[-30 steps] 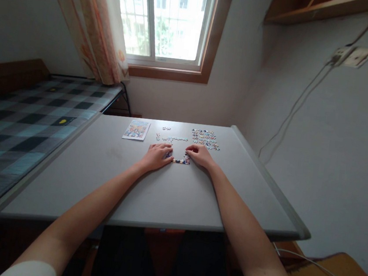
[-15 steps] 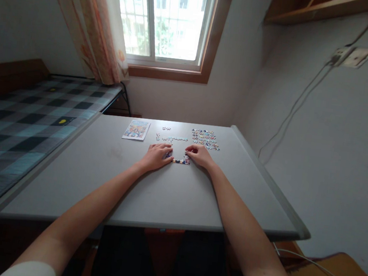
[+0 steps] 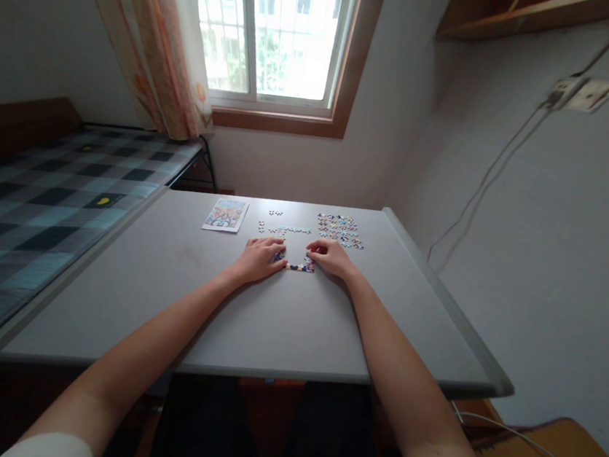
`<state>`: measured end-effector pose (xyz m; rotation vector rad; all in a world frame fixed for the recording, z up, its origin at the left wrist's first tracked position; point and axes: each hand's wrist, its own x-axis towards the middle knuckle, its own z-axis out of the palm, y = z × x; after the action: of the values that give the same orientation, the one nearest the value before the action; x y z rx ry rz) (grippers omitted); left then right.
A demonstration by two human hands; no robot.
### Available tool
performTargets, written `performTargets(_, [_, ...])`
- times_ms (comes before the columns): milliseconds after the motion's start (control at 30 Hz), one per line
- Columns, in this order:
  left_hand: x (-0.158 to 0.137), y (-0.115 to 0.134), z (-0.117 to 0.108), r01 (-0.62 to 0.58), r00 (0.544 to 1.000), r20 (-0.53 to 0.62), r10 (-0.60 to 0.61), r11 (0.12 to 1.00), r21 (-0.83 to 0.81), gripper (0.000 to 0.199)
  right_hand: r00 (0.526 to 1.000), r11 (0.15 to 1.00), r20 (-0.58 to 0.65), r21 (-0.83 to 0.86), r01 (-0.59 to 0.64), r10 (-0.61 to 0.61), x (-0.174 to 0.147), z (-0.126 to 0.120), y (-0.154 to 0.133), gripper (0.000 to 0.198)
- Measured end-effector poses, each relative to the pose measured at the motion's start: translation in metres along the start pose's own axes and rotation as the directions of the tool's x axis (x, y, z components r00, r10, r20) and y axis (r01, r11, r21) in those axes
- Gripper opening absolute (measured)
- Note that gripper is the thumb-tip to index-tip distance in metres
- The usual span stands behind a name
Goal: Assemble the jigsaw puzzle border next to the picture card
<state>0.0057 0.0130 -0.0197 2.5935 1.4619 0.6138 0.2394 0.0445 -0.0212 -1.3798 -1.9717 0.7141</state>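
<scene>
A partly joined jigsaw puzzle border lies on the table between my hands, its near edge and lower right corner showing. My left hand rests over the border's left side, fingers spread and covering part of it. At the right side, my right hand has its thumb and forefinger pinched on a small jigsaw piece, mostly hidden by the fingertips. Just beyond the hands is a joined pale blue strip of pieces. Many loose jigsaw pieces are spread in rows at the far right.
A printed picture card lies at the far left of the white table. A few loose pieces sit near the back edge. A bed with a checked cover stands at left; a wall with a hanging cable is at right.
</scene>
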Motion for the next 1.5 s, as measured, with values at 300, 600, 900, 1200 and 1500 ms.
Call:
performTargets(300, [0.0002, 0.0016, -0.0013, 0.008, 1.000, 0.009, -0.008, 1.000, -0.005, 0.037, 1.000, 1.000, -0.011, -0.004, 0.010, -0.010, -0.0001, 0.0008, 0.0000, 0.018])
performTargets(600, [0.0000, 0.0026, -0.0027, 0.009, 1.000, 0.013, -0.009, 1.000, -0.002, 0.038, 1.000, 1.000, -0.026, 0.010, 0.012, -0.012, 0.0007, 0.0025, 0.0005, 0.018])
performTargets(900, [0.0005, 0.0009, -0.0005, 0.006, 1.000, 0.005, -0.006, 1.000, 0.004, 0.038, 1.000, 1.000, -0.016, 0.009, 0.004, -0.004, -0.0007, 0.0014, -0.0022, 0.019])
performTargets(1200, [-0.0002, 0.0024, -0.0022, 0.016, 1.000, 0.010, -0.016, 1.000, -0.005, 0.038, 0.997, 0.999, -0.075, -0.037, 0.021, -0.023, -0.0005, 0.0023, -0.0014, 0.019])
performTargets(1500, [0.0000, 0.0012, -0.0010, 0.008, 1.000, 0.005, -0.008, 1.000, -0.009, 0.038, 0.980, 0.985, -0.197, -0.174, -0.016, -0.019, -0.0028, 0.0003, -0.0039, 0.020])
